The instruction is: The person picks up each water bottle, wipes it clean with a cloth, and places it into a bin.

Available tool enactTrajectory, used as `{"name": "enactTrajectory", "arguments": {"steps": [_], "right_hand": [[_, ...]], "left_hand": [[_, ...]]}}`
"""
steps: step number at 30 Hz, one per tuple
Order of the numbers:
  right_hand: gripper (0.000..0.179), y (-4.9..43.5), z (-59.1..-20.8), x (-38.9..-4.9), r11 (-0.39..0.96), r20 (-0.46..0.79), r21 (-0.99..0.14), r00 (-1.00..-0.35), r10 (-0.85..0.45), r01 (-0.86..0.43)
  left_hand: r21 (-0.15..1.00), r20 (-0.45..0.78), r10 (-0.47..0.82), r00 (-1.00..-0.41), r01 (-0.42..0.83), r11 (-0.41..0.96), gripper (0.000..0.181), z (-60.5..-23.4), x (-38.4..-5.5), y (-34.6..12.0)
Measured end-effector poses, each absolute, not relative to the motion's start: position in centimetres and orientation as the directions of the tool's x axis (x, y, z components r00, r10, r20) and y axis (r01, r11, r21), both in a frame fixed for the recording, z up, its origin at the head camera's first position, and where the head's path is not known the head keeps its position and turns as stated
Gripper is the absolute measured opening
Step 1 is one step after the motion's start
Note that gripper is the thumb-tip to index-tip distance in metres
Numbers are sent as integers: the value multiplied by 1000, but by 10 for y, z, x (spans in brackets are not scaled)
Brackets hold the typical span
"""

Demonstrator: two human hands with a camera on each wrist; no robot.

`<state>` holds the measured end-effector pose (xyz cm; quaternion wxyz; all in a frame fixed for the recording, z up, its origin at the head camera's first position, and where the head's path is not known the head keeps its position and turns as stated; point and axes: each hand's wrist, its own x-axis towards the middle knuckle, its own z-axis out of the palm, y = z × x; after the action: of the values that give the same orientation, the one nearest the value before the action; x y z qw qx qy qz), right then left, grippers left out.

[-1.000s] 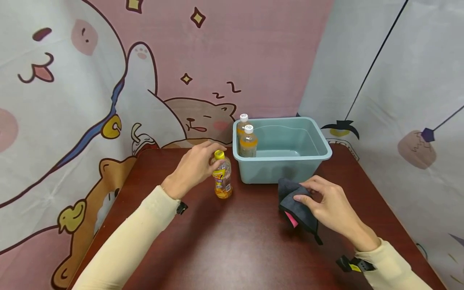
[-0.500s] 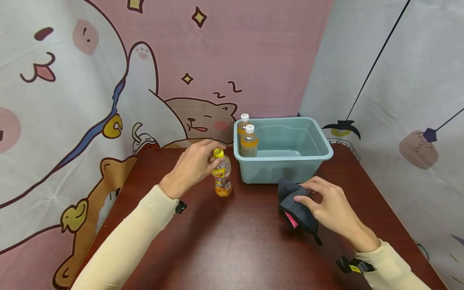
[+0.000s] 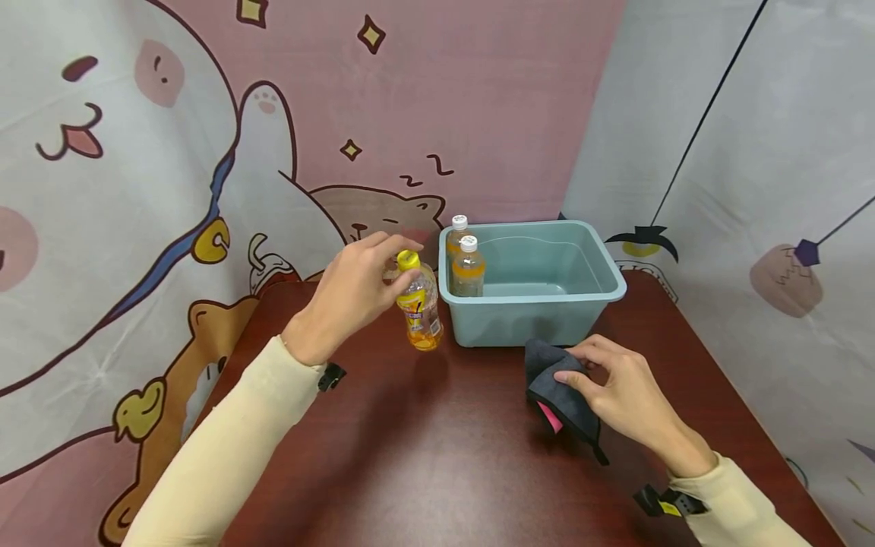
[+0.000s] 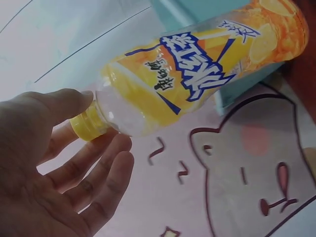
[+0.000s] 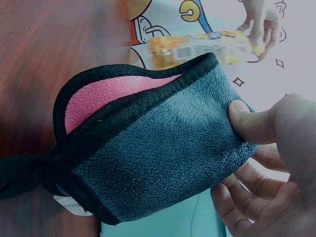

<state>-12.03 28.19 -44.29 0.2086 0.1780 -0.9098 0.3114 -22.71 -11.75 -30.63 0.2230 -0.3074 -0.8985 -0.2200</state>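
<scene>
My left hand (image 3: pixel 352 292) pinches the yellow cap of a plastic drink bottle (image 3: pixel 420 308) between thumb and fingers. The bottle hangs slightly tilted above the table, left of the bin, with some amber liquid at its bottom. Its yellow and orange label (image 4: pixel 173 79) shows in the left wrist view. My right hand (image 3: pixel 622 387) pinches a folded dark grey cloth (image 3: pixel 563 387) with black edging in front of the bin. A pink inner side and a black hanging loop show on the cloth (image 5: pixel 163 148) in the right wrist view.
A light blue-green plastic bin (image 3: pixel 526 323) stands at the back of the dark red-brown table (image 3: pixel 437 471). Two white-capped bottles, a nearer one (image 3: pixel 468 270) and a farther one (image 3: pixel 456 239), stand at its left end. A cartoon-printed curtain (image 3: pixel 492 106) hangs behind.
My left hand has lifted the yellow-capped bottle off the table, and its base now hangs higher and slightly tilted. The right hand and the cloth have stayed nearly still.
</scene>
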Motion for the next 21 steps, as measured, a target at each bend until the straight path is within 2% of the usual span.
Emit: {"name": "enactTrajectory", "arguments": {"steps": [5, 14, 21], "right_hand": [[28, 283, -443, -120, 745, 491, -492, -850, -191, -451], [29, 285, -444, -118, 744, 485, -496, -854, -190, -447], [29, 286, -443, -116, 745, 487, -494, -852, -192, -449]], "left_hand": [[251, 618, 434, -655, 688, 681, 29, -280, -227, -112], [249, 697, 400, -595, 724, 644, 27, -238, -232, -95], [257, 719, 401, -567, 754, 604, 28, -228, -245, -67]]}}
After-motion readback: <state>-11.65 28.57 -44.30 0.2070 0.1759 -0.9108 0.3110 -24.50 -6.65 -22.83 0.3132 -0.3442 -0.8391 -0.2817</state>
